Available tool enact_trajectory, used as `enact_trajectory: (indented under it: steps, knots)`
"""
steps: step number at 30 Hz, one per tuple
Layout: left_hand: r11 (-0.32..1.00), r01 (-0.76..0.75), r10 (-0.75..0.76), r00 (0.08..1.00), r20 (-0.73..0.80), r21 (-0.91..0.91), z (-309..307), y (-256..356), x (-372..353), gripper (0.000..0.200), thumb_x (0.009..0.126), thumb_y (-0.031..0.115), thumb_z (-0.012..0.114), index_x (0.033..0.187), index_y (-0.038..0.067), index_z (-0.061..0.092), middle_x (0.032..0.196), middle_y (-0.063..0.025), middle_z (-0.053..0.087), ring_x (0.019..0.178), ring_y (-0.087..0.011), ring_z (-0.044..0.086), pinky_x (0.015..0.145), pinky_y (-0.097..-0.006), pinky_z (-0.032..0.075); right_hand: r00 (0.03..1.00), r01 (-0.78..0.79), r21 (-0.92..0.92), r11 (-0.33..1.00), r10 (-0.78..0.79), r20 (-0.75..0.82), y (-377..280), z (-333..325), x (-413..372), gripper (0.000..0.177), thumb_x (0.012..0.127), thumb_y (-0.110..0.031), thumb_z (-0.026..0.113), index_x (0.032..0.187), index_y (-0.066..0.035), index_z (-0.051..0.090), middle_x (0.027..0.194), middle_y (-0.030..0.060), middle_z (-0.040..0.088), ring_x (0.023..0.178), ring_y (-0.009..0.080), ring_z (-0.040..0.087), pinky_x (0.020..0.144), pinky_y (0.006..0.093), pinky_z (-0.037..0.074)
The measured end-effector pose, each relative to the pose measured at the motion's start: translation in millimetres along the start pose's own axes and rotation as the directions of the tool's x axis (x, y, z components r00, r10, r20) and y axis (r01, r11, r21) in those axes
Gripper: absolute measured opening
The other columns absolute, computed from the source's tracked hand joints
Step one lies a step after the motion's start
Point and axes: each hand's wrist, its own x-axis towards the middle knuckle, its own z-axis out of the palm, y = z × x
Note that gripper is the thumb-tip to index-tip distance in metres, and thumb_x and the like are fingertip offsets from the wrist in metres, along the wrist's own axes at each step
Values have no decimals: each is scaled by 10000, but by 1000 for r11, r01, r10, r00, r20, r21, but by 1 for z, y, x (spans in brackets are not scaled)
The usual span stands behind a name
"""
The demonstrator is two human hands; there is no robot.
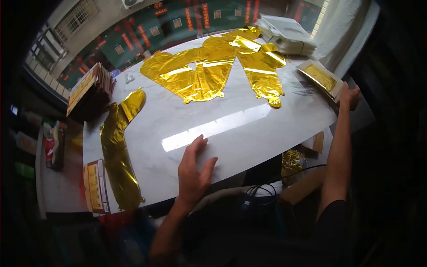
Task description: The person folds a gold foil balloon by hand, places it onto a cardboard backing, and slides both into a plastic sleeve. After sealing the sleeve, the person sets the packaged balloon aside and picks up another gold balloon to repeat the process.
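My left hand (194, 171) is raised over the front of the white marbled table (240, 155), its fingers apart and nothing in them. At the table's right edge, my right hand (349, 96) grips the near corner of a flat packet (321, 79) with folded gold foil showing in it. Flat, uninflated gold foil balloons (195, 73) lie overlapping across the far middle of the table. Another long, bent gold foil balloon (116, 147) lies along the left side.
A stack of clear plastic sleeves (287, 33) stands at the back right. To the left are a pile of printed packets (90, 91) and a single printed packet (95, 187) at the table edge. Below the front edge sit crumpled gold foil (292, 162) and a black cable (262, 189).
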Motion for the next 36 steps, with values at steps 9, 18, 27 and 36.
enact_trajectory:
  steps: [9, 18, 27, 36]
  knots:
    - [993, -110, 112, 993, -31, 38, 4, 5, 2, 513, 899, 48, 771, 1370, -1, 575, 1277, -212, 670, 1184, -369, 669, 1023, -405, 532, 439, 674, 670, 311, -898, -26, -126, -69, -218, 348, 937, -147, 761, 1245, 6, 705, 1277, 211, 704, 1217, 366, 660, 1069, 413, 504]
    - [989, -145, 145, 989, -8, 2, 1, 5, 3, 485, 887, 37, 769, 1339, -3, 597, 1236, -217, 670, 1144, -380, 673, 988, -416, 534, -209, 725, 686, -60, -968, 137, -179, -48, -340, 296, 988, -147, 617, 1240, 5, 579, 1178, 219, 685, 1138, 394, 666, 975, 460, 538]
    - [989, -149, 149, 988, -25, 15, -1, 5, 4, 479, 873, 30, 764, 1318, -23, 596, 1245, -230, 653, 1141, -415, 641, 984, -441, 518, -367, 687, 707, -166, -919, 141, -172, -43, -340, 386, 986, -48, 501, 1371, -17, 528, 1199, 209, 687, 1085, 359, 695, 862, 443, 584]
    - [1000, -24, 23, 992, 126, 9, -23, 12, 36, 522, 919, 135, 778, 1378, -7, 573, 1275, -210, 658, 1143, -337, 677, 990, -404, 541, -303, 683, 727, -70, -933, 195, -186, -23, -323, 435, 892, -24, 645, 1326, -8, 625, 990, 241, 742, 841, 405, 724, 756, 484, 579]
